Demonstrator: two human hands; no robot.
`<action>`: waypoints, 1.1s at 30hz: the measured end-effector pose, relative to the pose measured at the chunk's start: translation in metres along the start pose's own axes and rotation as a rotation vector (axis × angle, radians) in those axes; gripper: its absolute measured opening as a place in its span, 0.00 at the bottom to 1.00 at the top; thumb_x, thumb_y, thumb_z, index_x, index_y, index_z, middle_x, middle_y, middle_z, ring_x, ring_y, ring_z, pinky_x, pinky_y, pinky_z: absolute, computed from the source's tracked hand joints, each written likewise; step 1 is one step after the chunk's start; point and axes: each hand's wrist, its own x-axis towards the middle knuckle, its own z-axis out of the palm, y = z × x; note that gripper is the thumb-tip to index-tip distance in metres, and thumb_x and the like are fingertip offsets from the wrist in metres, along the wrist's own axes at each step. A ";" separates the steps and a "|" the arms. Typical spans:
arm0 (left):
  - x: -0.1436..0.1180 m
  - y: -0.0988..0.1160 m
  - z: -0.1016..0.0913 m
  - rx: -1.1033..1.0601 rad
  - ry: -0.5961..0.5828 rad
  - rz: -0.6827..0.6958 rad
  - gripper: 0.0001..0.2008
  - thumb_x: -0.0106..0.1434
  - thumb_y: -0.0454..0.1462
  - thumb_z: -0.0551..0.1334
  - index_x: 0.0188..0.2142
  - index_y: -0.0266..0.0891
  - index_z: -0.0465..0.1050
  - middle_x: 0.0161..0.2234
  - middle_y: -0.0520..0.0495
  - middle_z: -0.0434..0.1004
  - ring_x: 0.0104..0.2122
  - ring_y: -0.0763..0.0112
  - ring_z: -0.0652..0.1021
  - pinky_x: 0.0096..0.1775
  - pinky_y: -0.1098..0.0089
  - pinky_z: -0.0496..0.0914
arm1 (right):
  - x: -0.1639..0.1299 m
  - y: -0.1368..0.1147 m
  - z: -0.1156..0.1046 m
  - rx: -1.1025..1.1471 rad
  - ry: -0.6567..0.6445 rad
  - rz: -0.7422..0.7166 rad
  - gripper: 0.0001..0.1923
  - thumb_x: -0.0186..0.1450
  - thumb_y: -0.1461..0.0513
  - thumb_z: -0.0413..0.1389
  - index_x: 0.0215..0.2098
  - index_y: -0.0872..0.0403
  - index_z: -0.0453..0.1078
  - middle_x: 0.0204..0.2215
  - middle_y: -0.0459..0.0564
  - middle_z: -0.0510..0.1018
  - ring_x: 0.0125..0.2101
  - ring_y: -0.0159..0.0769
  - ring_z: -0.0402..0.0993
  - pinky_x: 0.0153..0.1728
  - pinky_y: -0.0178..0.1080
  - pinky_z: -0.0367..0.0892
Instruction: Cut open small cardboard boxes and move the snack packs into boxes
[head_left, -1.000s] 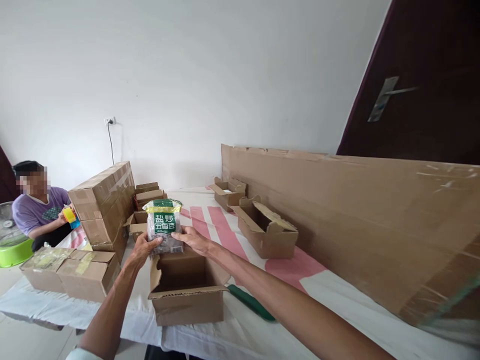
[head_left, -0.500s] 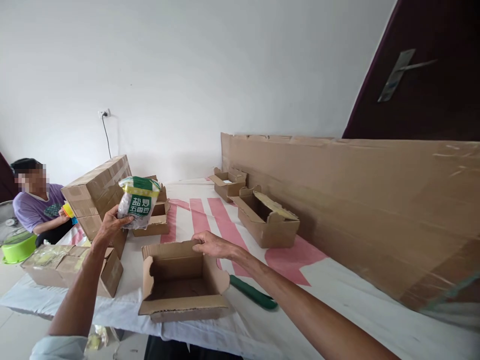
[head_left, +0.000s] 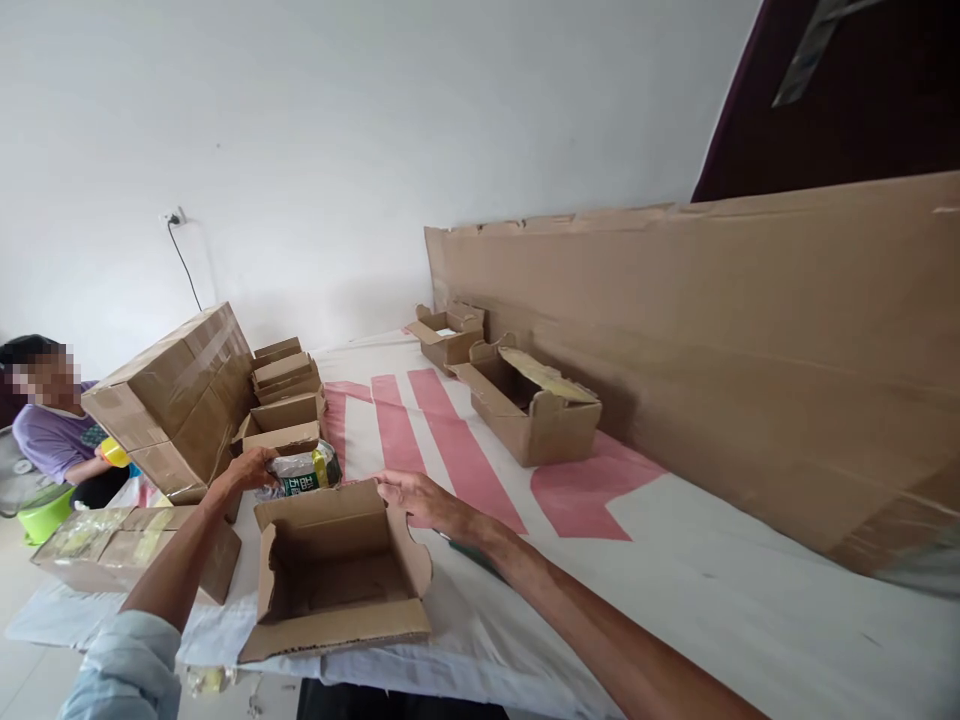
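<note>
My left hand [head_left: 251, 470] is closed on the near end of a printed plastic bag [head_left: 306, 470], which has white, green and yellow areas. The bag is low over the cloth, just behind an open cardboard box [head_left: 341, 508]. My right hand [head_left: 420, 497] pinches the back right corner of that box, by its raised back flap. The box's inside faces me and looks bare. Partly hidden beneath my right forearm lies a long dark green object [head_left: 474, 556].
Several open cardboard boxes [head_left: 289, 425] stand at the left, beside a taped stack of boxes [head_left: 169, 400]. Two more open boxes [head_left: 536, 420] stand on the right, before a long cardboard panel [head_left: 675, 350]. A seated person [head_left: 56, 435] holds something yellow at far left.
My left hand has lowered the plastic bag from above the table to behind the open box. My right hand stays on the box's back corner. The view has shifted slightly.
</note>
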 end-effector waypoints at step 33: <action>0.083 0.012 0.108 0.538 0.370 0.101 0.36 0.70 0.30 0.60 0.74 0.59 0.62 0.70 0.35 0.64 0.64 0.43 0.68 0.58 0.46 0.67 | -0.052 0.136 -0.003 -0.289 0.378 -0.022 0.24 0.72 0.44 0.55 0.55 0.49 0.78 0.42 0.55 0.85 0.40 0.46 0.81 0.46 0.48 0.77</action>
